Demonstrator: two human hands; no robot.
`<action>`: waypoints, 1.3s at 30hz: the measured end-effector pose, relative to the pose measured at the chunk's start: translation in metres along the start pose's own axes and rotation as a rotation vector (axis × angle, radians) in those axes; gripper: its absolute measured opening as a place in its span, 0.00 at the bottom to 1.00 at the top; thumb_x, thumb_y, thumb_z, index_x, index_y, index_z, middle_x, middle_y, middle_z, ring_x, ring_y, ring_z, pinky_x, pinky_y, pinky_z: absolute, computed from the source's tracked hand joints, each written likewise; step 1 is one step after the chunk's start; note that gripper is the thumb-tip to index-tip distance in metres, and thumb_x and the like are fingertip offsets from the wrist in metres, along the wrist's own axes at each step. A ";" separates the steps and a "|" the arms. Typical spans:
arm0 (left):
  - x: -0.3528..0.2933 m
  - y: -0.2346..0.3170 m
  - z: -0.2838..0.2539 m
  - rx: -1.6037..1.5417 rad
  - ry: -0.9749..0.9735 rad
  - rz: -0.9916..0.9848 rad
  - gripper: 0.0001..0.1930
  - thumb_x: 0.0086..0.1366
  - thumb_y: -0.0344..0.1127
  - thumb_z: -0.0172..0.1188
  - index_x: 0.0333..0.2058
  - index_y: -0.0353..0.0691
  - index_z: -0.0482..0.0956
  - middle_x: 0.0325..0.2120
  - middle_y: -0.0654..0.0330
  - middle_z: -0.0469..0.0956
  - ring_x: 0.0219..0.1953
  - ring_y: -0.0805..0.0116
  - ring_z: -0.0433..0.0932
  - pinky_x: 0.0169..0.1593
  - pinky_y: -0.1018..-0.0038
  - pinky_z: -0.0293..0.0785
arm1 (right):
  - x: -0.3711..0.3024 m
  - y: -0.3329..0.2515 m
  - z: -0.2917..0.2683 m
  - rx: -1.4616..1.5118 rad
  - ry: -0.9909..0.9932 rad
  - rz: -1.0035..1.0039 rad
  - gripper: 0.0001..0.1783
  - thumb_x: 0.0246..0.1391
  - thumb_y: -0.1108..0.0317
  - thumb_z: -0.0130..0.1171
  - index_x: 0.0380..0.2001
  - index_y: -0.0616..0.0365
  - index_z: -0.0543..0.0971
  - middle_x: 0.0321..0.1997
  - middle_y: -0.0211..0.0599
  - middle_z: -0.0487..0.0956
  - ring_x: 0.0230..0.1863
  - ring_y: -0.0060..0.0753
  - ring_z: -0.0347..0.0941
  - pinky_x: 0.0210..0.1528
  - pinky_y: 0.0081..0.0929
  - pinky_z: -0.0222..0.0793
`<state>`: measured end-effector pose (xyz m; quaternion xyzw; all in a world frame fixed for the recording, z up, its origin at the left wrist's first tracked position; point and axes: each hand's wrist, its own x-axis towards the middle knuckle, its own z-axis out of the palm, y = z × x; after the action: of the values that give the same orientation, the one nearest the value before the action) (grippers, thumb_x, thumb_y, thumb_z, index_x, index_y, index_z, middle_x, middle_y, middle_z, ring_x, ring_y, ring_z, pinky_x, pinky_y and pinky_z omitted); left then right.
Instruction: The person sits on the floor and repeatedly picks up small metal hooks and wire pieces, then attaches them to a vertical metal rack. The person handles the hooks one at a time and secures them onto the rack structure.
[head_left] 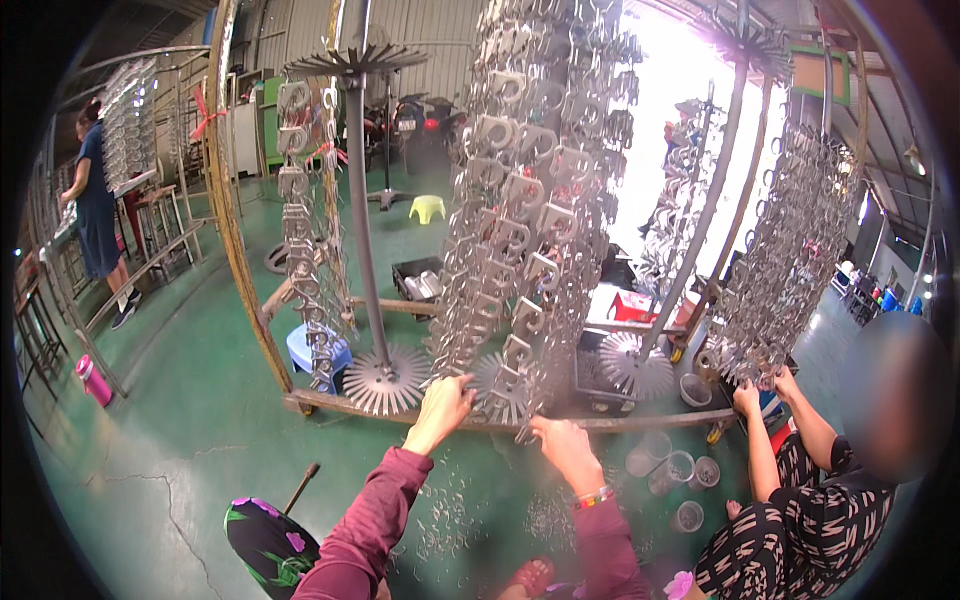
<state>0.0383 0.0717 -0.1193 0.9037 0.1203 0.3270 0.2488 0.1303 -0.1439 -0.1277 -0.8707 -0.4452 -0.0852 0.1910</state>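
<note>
Two bare hands work at the foot of hanging strands of silvery metal pieces (pixel 525 190) in a green-floored workshop. The left hand (pixel 447 403), its fingers partly curled, reaches the strands' lower end from the left; at this distance it is hard to say whether it grips anything. The right hand (pixel 568 450), with a beaded bracelet at the wrist, is nearly closed, thumb and forefinger together on a small metal piece (pixel 525 434) at the bottom of a strand, just above and in front of the frame's lower rail (pixel 650 423). Beside the left hand stands a slotted metal disc (pixel 385 380) at the base of a grey pole (pixel 365 210). Loose metal hooks (pixel 440 515) lie scattered on the floor (pixel 200 440) below, near several clear cups (pixel 670 472). At right, a seated co-worker (pixel 790 530) in a black-and-white patterned outfit has both hands at the lower end of another hanging cluster (pixel 790 220). Behind the frame are a blue stool (pixel 318 345) and a lime-green stool (pixel 427 208); at far left, a person in a dark blue dress (pixel 97 200) stands beyond a pink bottle (pixel 93 380).
</note>
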 end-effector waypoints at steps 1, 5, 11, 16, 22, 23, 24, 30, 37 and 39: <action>0.005 0.010 -0.008 -0.088 0.053 0.003 0.12 0.56 0.32 0.58 0.39 0.34 0.78 0.23 0.49 0.79 0.28 0.55 0.80 0.33 0.66 0.74 | -0.001 0.004 0.000 0.002 -0.003 -0.006 0.07 0.54 0.63 0.53 0.36 0.48 0.76 0.29 0.46 0.78 0.32 0.53 0.75 0.32 0.47 0.71; 0.045 0.088 -0.078 -0.311 0.403 0.172 0.08 0.60 0.31 0.56 0.34 0.33 0.79 0.22 0.49 0.78 0.24 0.59 0.80 0.29 0.71 0.72 | -0.001 -0.002 -0.001 -0.026 -0.030 -0.001 0.09 0.55 0.62 0.52 0.38 0.47 0.76 0.30 0.45 0.79 0.34 0.52 0.76 0.33 0.45 0.71; 0.143 0.158 -0.134 -0.259 0.349 0.271 0.13 0.61 0.38 0.58 0.37 0.32 0.80 0.27 0.52 0.81 0.28 0.69 0.80 0.33 0.75 0.72 | -0.003 -0.002 0.002 0.004 -0.019 -0.004 0.09 0.55 0.64 0.50 0.38 0.46 0.76 0.28 0.45 0.79 0.33 0.52 0.76 0.33 0.46 0.70; 0.155 0.160 -0.132 -0.275 0.193 0.268 0.14 0.59 0.39 0.61 0.36 0.34 0.82 0.28 0.56 0.82 0.30 0.72 0.79 0.37 0.74 0.72 | 0.000 0.003 0.011 -0.021 0.045 -0.033 0.09 0.53 0.66 0.51 0.37 0.46 0.77 0.25 0.45 0.79 0.30 0.50 0.77 0.31 0.45 0.71; 0.151 0.156 -0.136 -0.365 0.069 0.163 0.13 0.58 0.40 0.62 0.34 0.34 0.82 0.25 0.63 0.80 0.28 0.79 0.74 0.34 0.77 0.70 | 0.006 0.003 0.013 -0.048 0.055 -0.044 0.09 0.52 0.67 0.52 0.36 0.46 0.78 0.24 0.45 0.79 0.29 0.49 0.78 0.30 0.45 0.72; 0.148 0.159 -0.139 -0.375 0.052 0.154 0.14 0.58 0.40 0.62 0.33 0.33 0.82 0.24 0.64 0.79 0.28 0.80 0.73 0.34 0.78 0.69 | 0.006 0.003 0.013 -0.053 0.058 -0.041 0.09 0.52 0.68 0.52 0.36 0.46 0.78 0.23 0.45 0.79 0.29 0.49 0.78 0.30 0.44 0.72; 0.145 0.161 -0.143 -0.384 0.034 0.144 0.14 0.58 0.40 0.62 0.33 0.33 0.81 0.23 0.65 0.78 0.27 0.80 0.72 0.34 0.78 0.69 | 0.006 0.002 0.011 -0.070 0.089 -0.042 0.09 0.52 0.68 0.52 0.36 0.47 0.78 0.23 0.45 0.79 0.29 0.49 0.78 0.30 0.44 0.72; 0.133 0.165 -0.156 -0.524 -0.099 0.160 0.13 0.58 0.38 0.62 0.33 0.31 0.81 0.23 0.64 0.78 0.28 0.80 0.72 0.34 0.78 0.69 | 0.010 0.004 0.013 -0.106 0.117 0.007 0.08 0.51 0.70 0.51 0.34 0.50 0.77 0.24 0.45 0.79 0.29 0.49 0.78 0.30 0.44 0.72; 0.118 0.160 -0.185 -0.444 -0.050 0.147 0.12 0.57 0.38 0.62 0.31 0.32 0.81 0.21 0.67 0.76 0.26 0.83 0.68 0.31 0.80 0.66 | 0.018 -0.005 0.021 -0.106 0.098 0.031 0.10 0.50 0.70 0.51 0.36 0.49 0.77 0.25 0.45 0.79 0.30 0.50 0.78 0.31 0.43 0.73; 0.121 0.151 -0.187 -0.409 -0.010 0.176 0.11 0.58 0.38 0.61 0.29 0.35 0.81 0.21 0.70 0.75 0.26 0.84 0.67 0.30 0.81 0.64 | 0.018 -0.003 0.023 -0.102 0.090 0.041 0.11 0.50 0.70 0.50 0.38 0.48 0.78 0.25 0.45 0.79 0.31 0.49 0.78 0.32 0.43 0.73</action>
<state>0.0162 0.0593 0.1485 0.8431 -0.0293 0.3605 0.3980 0.1386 -0.1196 -0.1421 -0.8834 -0.4134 -0.1430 0.1681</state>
